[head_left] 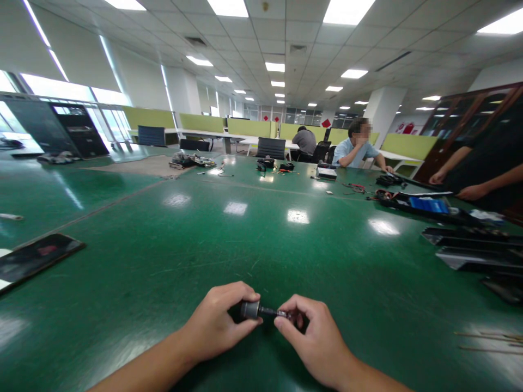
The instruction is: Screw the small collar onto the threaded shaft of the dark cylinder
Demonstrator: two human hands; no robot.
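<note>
Near the front edge of the view, my left hand (229,317) pinches a dark grey cylinder (250,310) between thumb and fingers. A thin black stem (267,311) runs from its right end toward my right hand (312,332). That hand is closed too, its thumb and fingertips gripping a small dark part (284,313) at the stem's far end. Most of this part is covered by the fingers, so its kind cannot be made out. Both hands are just over the green tabletop (245,256), close together.
A phone (41,257) lies at left. Black metal channels (469,256) and thin brass-coloured rods (490,340) are at right. Farther back sit a blue pack in a black housing (429,205), loose electronics (190,160) and a white box (326,172). Another person's hands (469,190) are at the right edge.
</note>
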